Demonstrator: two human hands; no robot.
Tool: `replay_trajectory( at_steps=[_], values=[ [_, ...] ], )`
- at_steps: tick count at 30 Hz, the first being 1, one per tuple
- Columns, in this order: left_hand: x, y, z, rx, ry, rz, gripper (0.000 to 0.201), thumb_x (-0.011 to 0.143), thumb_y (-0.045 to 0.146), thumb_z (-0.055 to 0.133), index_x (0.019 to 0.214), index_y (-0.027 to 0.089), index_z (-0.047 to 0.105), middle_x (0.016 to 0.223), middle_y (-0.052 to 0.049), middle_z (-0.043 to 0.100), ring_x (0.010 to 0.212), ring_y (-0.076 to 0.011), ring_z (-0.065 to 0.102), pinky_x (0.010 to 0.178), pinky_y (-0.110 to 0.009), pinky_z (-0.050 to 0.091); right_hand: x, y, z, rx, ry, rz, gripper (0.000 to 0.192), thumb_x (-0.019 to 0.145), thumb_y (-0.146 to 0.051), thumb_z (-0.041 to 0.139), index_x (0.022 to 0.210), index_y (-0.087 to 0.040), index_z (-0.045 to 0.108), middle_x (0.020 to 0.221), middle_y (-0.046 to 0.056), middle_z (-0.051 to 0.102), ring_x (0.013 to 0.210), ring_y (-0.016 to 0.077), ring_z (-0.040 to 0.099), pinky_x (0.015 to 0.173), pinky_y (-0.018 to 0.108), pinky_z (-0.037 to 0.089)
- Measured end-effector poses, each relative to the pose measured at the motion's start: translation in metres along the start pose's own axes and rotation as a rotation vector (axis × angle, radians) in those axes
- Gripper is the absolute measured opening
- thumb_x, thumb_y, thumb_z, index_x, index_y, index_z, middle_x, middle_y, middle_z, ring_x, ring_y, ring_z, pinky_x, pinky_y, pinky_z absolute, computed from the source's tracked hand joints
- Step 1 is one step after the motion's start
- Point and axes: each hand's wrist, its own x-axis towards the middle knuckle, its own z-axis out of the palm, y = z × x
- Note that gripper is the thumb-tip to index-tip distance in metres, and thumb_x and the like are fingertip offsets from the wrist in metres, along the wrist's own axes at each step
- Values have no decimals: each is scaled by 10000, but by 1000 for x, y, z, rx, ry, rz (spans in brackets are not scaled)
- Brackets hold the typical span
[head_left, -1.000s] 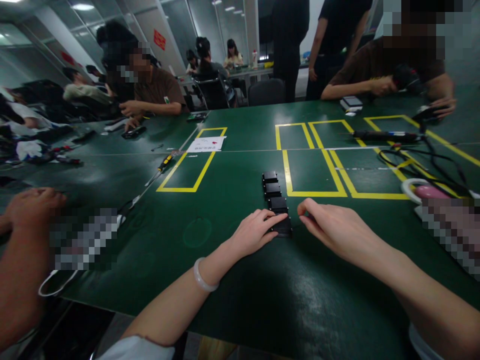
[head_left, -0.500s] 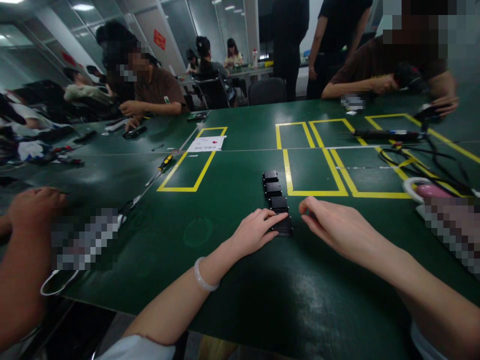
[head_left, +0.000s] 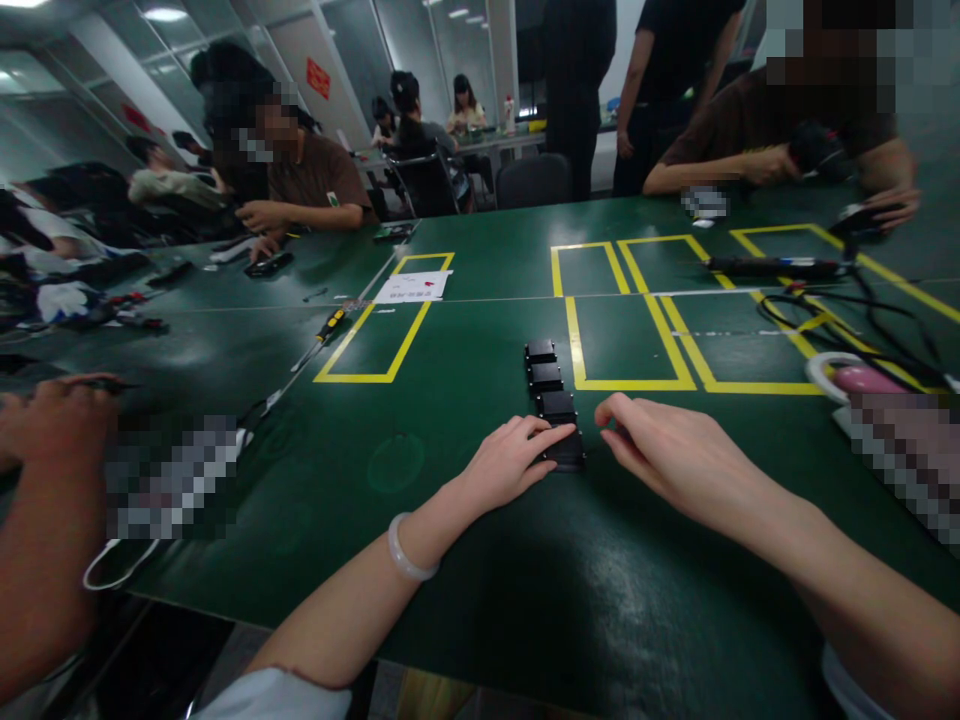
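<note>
Several small black boxes [head_left: 546,378] lie in a straight row on the green table [head_left: 480,560], running away from me. My left hand [head_left: 510,462] rests flat with its fingertips on the nearest black box [head_left: 567,452]. My right hand [head_left: 667,455] lies on the table just right of that box, fingers loosely curled, apparently not touching it. A pale bangle [head_left: 403,552] sits on my left wrist.
Yellow tape rectangles [head_left: 626,340] mark the table beyond the boxes. A screwdriver [head_left: 324,332] and white paper [head_left: 412,288] lie left of centre. Black cables [head_left: 840,320] and a pink object [head_left: 855,380] sit at right. Another person's hand [head_left: 52,420] is at far left; people sit opposite.
My hands stay nearly still; the right hand has crept slightly left toward the nearest box. The hand at far left has shifted a little.
</note>
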Motion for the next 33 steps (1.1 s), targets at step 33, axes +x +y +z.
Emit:
replay_trajectory(
  at_steps=[33],
  values=[
    [0,1,0,-6,0,-4,522,944,301,510,1427,316,313,1242,-58,490,1094,-210,492,932,-373,453,-1,0,1,-11,45,-34,200,946,-276,359,1076,-188,483,872,52,669,774,193,649,633,293,430]
  ],
)
